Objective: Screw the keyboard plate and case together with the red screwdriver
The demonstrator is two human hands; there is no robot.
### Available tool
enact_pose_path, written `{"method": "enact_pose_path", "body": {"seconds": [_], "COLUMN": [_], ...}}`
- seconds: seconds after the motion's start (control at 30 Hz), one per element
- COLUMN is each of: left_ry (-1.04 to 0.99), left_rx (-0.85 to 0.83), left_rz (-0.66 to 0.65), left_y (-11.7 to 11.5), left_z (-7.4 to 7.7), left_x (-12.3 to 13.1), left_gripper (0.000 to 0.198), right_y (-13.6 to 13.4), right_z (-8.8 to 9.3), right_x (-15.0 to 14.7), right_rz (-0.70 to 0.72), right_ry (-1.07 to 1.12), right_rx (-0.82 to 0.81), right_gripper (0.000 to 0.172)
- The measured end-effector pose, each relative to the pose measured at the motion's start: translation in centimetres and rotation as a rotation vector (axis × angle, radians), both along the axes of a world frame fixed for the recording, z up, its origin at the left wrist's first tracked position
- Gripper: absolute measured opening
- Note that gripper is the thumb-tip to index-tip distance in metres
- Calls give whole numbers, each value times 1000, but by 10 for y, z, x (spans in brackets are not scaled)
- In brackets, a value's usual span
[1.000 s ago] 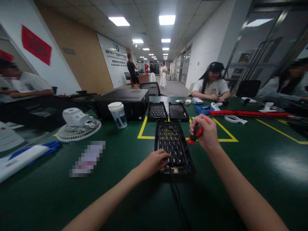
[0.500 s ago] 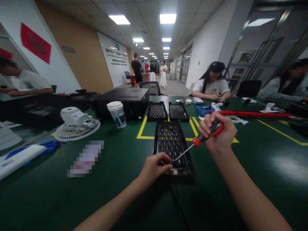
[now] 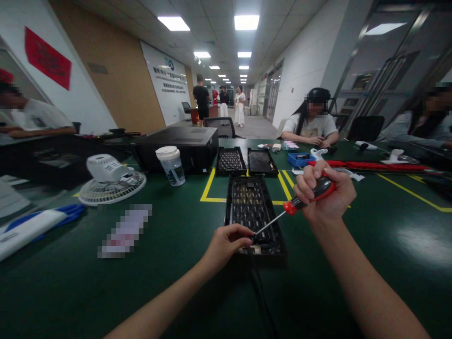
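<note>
A black rectangular case point(image 3: 278, 230) with rows of dark parts inside lies on the green table. My right hand point(image 3: 323, 195) is wrapped round the red and black handle of a screwdriver point(image 3: 292, 205), whose shaft slants down to the left into the near part of the case. At the shaft's tip, the thumb and fingers of my left hand point(image 3: 228, 242) pinch something small and dark that I cannot make out. A black cable point(image 3: 260, 287) runs from the near end of the case toward me.
Behind the case stand two black trays point(image 3: 231, 161) and a large black box point(image 3: 176, 146). A lidded cup point(image 3: 171, 165) and a white fan point(image 3: 111, 181) stand left. A blue bin point(image 3: 300, 159) sits right. People sit across the table.
My right hand and the screwdriver handle have shifted slightly to the right. My left thumb and fingers have drawn closer together near the tip. The whole view has moved a little.
</note>
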State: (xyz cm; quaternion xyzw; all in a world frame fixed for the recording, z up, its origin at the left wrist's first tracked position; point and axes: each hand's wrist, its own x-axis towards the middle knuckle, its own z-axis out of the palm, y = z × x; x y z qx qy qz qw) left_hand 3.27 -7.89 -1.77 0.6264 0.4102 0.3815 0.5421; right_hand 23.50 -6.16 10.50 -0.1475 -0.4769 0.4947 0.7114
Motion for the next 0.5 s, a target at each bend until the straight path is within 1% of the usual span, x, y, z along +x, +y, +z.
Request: {"method": "enact_pose_path", "body": {"seconds": [0.13,0.33,0.5], "left_ry": [13,-22,12], "left_rx": [15,7,107], "left_rz": [7,7,17], "left_y": [-1,-1,1], "left_z": [1,-2,-3], "left_x": [0,-1,-2], "left_gripper": [19,20,19], "right_y": [-2,-3,-6], "right_z": [0,0,1], "right_x": [-2,-4,-4], "right_rz": [-18,-43,-16], "right_ry": [-29,-59,-51], "right_rx": [6,-1,21], "right_gripper": [16,19,17]}}
